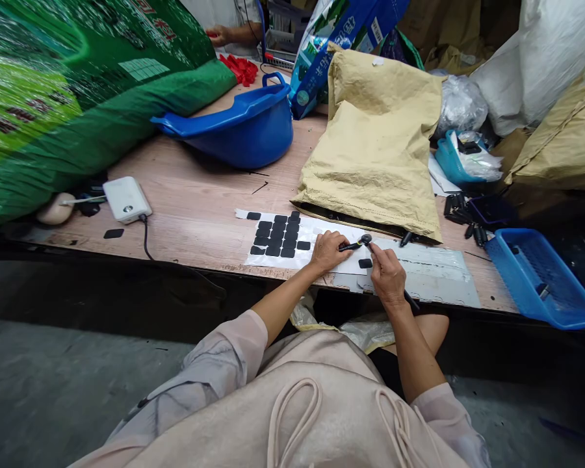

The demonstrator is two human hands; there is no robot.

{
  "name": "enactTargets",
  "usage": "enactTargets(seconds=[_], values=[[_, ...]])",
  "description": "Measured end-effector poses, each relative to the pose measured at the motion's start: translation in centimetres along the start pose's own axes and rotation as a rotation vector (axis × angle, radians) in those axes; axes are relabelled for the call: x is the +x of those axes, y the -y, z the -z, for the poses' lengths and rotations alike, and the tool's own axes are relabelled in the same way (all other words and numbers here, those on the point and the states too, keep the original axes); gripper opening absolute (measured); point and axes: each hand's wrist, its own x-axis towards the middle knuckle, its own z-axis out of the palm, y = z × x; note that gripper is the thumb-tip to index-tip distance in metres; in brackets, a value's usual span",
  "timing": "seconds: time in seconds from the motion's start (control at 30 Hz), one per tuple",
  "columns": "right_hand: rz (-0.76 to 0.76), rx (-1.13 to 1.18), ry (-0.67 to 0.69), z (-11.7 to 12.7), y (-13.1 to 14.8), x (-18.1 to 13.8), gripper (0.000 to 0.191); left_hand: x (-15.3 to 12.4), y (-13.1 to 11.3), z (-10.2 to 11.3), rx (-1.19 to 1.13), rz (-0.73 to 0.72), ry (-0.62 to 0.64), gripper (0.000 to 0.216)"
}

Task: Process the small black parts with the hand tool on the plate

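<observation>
My left hand [330, 251] rests on the white sheet [316, 224], its fingers closed on a slim black rod-like piece [350, 247]. My right hand [388, 272] is closed around a long tool whose dark round head [366, 239] meets the end of that piece. A black handle [411, 301] sticks out below the right palm; its middle is hidden by the fingers. Rows of black rounded stickers [274, 235] cover the sheet left of my hands. One loose black sticker [365, 263] lies between the two hands.
A tan paper sack [370, 143] lies just beyond my hands. Behind are a blue basin [244, 123] and a green bag [102, 110]. A blue tray [546, 279] and small black parts [461, 211] sit right; a white box [127, 198] with a cable sits left. Another person's hand [219, 36] shows behind.
</observation>
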Motion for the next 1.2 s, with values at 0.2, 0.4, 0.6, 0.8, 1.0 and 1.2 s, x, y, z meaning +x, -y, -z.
enactTargets(seconds=[0.2, 0.4, 0.6, 0.8, 1.0, 1.2], values=[[-0.025, 0.009, 0.016, 0.4, 0.8, 0.2, 0.040, 0.0, 0.0, 0.0, -0.012, -0.001, 0.001, 0.013], [0.016, 0.033, 0.085, 0.2, 1.9, -0.2, 0.038, 0.1, -0.1, 0.1, -0.019, 0.018, 0.001, 0.014], [-0.021, 0.010, 0.013, 0.2, -0.5, 0.7, 0.036, 0.0, -0.3, 0.1, -0.024, 0.014, 0.005, 0.015], [-0.051, -0.144, -0.006, -0.4, -4.8, 1.7, 0.028, -0.1, -0.6, 0.5, -0.038, 0.024, -0.002, 0.015], [-0.055, -0.176, -0.039, -1.6, -5.3, 0.9, 0.028, -0.1, -0.4, 0.4, -0.046, 0.021, -0.002, 0.013], [-0.080, -0.182, 0.000, -1.5, -5.0, 0.8, 0.028, -0.1, -0.2, 0.3, -0.056, 0.027, -0.020, 0.016]])
